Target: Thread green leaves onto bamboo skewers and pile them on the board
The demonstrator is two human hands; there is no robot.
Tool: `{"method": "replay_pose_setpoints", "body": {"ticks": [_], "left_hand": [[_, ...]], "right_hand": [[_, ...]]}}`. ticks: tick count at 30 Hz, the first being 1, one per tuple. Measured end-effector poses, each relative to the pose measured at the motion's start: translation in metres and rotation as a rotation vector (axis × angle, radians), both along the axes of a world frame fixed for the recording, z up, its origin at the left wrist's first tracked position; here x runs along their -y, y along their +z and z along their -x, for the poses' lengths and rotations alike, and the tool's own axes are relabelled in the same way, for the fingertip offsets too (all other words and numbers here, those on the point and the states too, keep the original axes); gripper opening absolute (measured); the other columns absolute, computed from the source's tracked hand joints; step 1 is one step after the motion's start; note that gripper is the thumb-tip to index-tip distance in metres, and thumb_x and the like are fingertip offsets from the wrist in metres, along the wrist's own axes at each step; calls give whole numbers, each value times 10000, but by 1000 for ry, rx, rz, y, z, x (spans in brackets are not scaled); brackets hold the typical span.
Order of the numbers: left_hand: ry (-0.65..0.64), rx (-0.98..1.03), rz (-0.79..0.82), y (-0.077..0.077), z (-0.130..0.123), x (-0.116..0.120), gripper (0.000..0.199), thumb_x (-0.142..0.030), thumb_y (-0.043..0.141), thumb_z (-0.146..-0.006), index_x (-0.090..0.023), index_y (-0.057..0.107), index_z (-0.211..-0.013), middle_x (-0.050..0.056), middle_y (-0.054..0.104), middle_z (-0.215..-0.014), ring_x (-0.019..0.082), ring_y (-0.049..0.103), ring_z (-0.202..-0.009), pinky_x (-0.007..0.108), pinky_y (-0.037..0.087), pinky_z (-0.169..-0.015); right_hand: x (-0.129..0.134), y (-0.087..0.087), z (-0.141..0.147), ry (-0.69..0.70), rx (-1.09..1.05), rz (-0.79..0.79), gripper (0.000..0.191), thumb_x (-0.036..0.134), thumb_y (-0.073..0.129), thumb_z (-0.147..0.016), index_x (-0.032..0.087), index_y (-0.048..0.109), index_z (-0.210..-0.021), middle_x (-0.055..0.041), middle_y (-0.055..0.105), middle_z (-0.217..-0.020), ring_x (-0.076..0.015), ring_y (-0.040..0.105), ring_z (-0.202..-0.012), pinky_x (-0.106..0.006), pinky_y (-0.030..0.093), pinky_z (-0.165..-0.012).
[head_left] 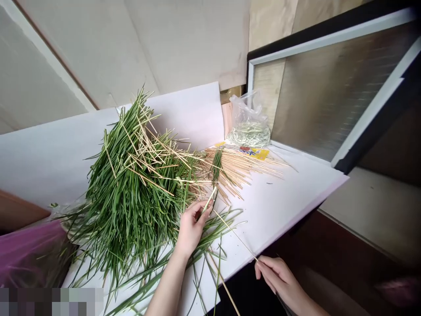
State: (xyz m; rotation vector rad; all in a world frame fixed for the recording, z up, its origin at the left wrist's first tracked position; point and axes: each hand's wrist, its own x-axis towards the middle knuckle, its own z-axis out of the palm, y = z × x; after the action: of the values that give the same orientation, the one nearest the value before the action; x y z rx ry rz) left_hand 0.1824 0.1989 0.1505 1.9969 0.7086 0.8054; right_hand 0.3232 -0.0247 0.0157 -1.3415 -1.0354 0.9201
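Left: my left hand curled, pinching a pale stem at the grass heap's edge | Right: my right hand pinching a skewer between thumb and fingers | Grass heap lies on the white counter, touching loose skewers; plastic bag behind them
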Motion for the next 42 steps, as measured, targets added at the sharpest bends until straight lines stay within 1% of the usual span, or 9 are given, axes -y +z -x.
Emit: {"method": "replay_pose_setpoints", "body": {"ticks": [2, 6, 10, 13, 17, 21, 23, 29, 42], "left_hand": [[-15, -10, 59, -6, 2, 1, 308, -401, 633, -917, -201, 752, -1118, 72, 730, -1004, 193, 657, -804, 274, 522, -721], [-9, -121, 50, -12, 7, 3, 414, -438, 558, -962, -194, 691, -1268, 41, 693, -826, 145, 562, -564, 258, 475, -560], [-66, -133, -36, -11, 6, 5, 388, -401, 503, -998, -197, 653, -1291, 47, 686, -879, 156, 571, -658, 259, 470, -619], [-143, -137, 36, -11, 4, 8, 368, -381, 491, -1007, -215, 575, -1325, 32, 696, -909, 139, 544, -644, 257, 465, -644], [-179, -58, 170, -14, 4, 12, 220, -386, 518, -998, -210, 552, -1125, 30, 699, -943, 113, 554, -630, 239, 452, -626], [-140, -28, 202, -17, 5, 12, 221, -408, 579, -968, -189, 586, -944, -10, 623, -730, 116, 564, -609, 220, 422, -575], [-127, -3, 220, -18, 5, 11, 226, -411, 598, -956, -186, 596, -943, -17, 602, -703, 117, 565, -604, 214, 412, -550], [-119, 92, 253, -16, 2, 10, 227, -403, 624, -940, -180, 587, -967, 28, 673, -915, 91, 558, -587, 224, 453, -561], [-144, 45, 237, -16, 3, 9, 251, -428, 583, -959, -184, 613, -1010, 43, 693, -912, 97, 519, -580, 233, 461, -576]], "right_hand": [[0, 0, -2, -8, -11, 9, 559, 593, 416, -1057, 185, 585, -714, 87, 313, -457, -112, 291, -415, -259, 194, -460], [0, 0, -4, -1, -7, 16, 570, 619, 420, -1046, 185, 578, -712, 83, 317, -462, -112, 310, -407, -256, 191, -446], [2, 2, -4, -1, 20, 14, 560, 598, 419, -1055, 184, 579, -714, 81, 310, -477, -111, 305, -415, -259, 193, -448], [3, 3, -4, -7, 48, 1, 557, 587, 413, -1061, 185, 587, -717, 76, 319, -487, -113, 306, -424, -264, 197, -453], [4, 1, -4, -1, 52, 5, 539, 576, 419, -1064, 190, 576, -722, 80, 301, -494, -112, 289, -428, -264, 188, -450], [4, 0, -4, -5, 51, 9, 533, 577, 423, -1061, 192, 566, -722, 82, 289, -501, -110, 282, -432, -261, 184, -447], [4, 0, -4, -9, 57, 9, 528, 573, 431, -1060, 191, 566, -721, 81, 293, -504, -110, 289, -434, -259, 190, -448], [5, -1, -4, -8, 56, 5, 522, 566, 428, -1063, 193, 560, -722, 81, 297, -506, -111, 299, -434, -255, 198, -448], [7, -1, -4, -13, -6, 38, 512, 565, 429, -1059, 196, 550, -725, 91, 289, -488, -114, 286, -431, -250, 204, -448]]}}
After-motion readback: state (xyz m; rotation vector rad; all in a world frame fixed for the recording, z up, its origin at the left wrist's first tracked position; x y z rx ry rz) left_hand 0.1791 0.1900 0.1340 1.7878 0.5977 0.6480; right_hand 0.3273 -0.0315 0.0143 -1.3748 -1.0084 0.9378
